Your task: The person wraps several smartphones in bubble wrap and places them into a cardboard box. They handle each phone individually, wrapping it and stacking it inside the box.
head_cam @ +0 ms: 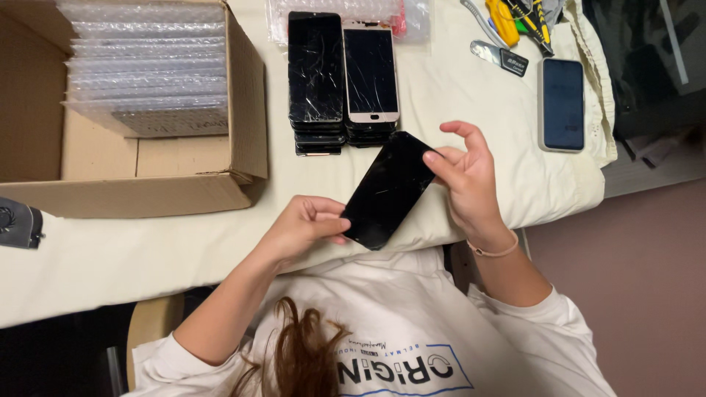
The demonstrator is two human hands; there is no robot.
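Head view looks down on a person holding one black phone screen (387, 190) in both hands above the near edge of the bench (110, 250). The left hand (305, 228) pinches its lower end, fingers closed on the glass; the right hand (467, 180) grips the upper end with fingertips, the forefinger lifted free. The screen is a flat, glossy slab with rounded corners, tilted on a diagonal, faint scratches catching the light.

By the look of it, the work is well under way: two stacks of similar screens (342, 81) sit side by side towards the far edge, the top ones cracked, one with a pale frame. A cardboard box (243, 95) at the left end holds a row of bubble-wrap sleeves (147, 66), packed upright. A dark phone (562, 103) lies near the right edge, with hand tools (515, 22) at the far right corner. A cream cloth covers the bench.
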